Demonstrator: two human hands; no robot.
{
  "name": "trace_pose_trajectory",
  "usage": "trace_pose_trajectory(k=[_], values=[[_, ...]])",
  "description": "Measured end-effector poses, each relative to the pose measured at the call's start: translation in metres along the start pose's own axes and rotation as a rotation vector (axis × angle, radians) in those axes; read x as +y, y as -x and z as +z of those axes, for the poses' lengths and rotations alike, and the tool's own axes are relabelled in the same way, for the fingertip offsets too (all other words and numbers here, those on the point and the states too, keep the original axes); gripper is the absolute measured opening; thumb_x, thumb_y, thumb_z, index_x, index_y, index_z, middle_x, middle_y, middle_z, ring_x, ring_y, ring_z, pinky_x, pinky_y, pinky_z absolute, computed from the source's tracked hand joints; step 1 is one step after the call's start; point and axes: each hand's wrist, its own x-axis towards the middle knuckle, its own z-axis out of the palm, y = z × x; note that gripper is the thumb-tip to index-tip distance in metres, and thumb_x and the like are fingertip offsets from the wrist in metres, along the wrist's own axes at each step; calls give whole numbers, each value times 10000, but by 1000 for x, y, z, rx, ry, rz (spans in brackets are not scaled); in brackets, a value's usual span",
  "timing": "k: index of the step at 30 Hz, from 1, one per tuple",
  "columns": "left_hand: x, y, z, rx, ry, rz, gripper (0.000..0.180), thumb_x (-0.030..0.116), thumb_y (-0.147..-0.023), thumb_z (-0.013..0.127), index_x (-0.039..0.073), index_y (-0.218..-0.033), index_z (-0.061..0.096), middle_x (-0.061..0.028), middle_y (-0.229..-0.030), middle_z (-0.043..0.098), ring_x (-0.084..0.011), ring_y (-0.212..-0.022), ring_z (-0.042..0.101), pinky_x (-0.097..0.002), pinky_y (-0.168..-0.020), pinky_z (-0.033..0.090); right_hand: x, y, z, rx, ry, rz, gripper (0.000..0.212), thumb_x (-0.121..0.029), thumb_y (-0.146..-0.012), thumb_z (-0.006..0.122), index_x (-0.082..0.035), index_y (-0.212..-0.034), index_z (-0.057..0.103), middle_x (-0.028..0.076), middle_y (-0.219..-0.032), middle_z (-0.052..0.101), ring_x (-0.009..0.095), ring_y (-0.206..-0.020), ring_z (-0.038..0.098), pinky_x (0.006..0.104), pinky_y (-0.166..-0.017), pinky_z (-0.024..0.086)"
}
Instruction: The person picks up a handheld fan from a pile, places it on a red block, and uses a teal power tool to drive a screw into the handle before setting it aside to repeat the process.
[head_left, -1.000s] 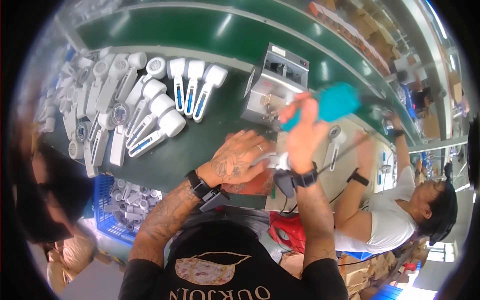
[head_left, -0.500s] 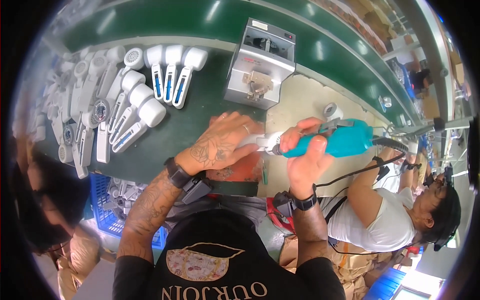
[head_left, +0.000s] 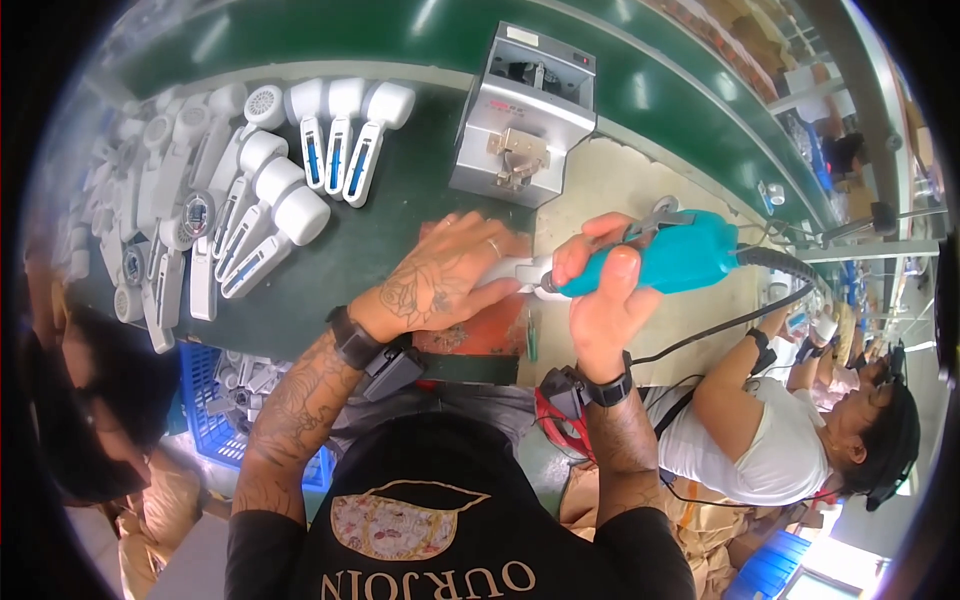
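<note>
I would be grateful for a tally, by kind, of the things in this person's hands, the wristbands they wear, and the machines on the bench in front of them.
Teal tool: 1, in the right hand
White part: 1, in the left hand
Wristbands: 2
Grey machine: 1
Total: 5

Forearms [head_left: 300,420] angle inward, left fingers [head_left: 499,246] bent palm-down, right fingers [head_left: 572,258] curled, thumb [head_left: 621,272] extended
</note>
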Motion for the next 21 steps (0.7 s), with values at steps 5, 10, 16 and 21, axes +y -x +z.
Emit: trace_pose_trajectory(k=[5,10,16,21], values=[[2,1,-1,7,-11,50,400,222,-937,694,84,-1306,630,-113,-1189,614,-339,-1146,560,-487,-993,438,0,3,3,3,11,66,517,-465,-1041,617,44,-1098,541,94,-750,587,188,-666,581,332,-607,477],[3,1,0,-5,-58,28,390,247,-947,684,70,-1293,643,-120,-1176,617,-338,-1119,573,-461,-988,446,7,6,7,-7,26,42,443,-409,-1069,582,29,-1023,532,99,-737,574,187,-649,571,338,-604,482],[-8,2,5,63,-71,49,324,266,-947,686,94,-1219,648,-134,-1147,642,-353,-1120,597,-456,-998,458,14,0,10,-19,123,10,403,-370,-1100,529,16,-985,542,99,-697,549,192,-613,562,338,-574,477],[-12,-2,13,109,-73,77,360,338,-944,686,124,-1233,668,-145,-1117,667,-362,-1116,624,-461,-1002,486,52,-11,-2,-56,-422,-110,367,-360,-1055,633,1,-1123,633,75,-721,606,163,-594,571,286,-553,462]])
